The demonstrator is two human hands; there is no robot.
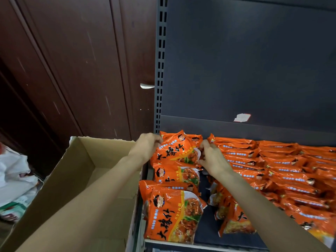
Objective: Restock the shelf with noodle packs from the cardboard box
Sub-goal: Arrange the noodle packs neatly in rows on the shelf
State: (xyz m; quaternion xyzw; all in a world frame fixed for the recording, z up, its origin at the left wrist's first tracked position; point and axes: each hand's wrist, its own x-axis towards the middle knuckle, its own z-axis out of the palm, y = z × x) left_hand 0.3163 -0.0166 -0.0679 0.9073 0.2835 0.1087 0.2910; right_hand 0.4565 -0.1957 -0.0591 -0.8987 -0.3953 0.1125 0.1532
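An orange noodle pack stands tilted at the back left of the dark shelf. My left hand grips its left edge and my right hand grips its right edge. In front of it, two more orange packs lean in the same column. Several rows of orange packs fill the shelf to the right. The cardboard box sits open at the left, under my left forearm, and the part of its inside that I see holds no packs.
A dark red wooden door with a metal handle stands behind the box. The grey shelf upright and back panel rise above the packs. White plastic bags lie at the far left.
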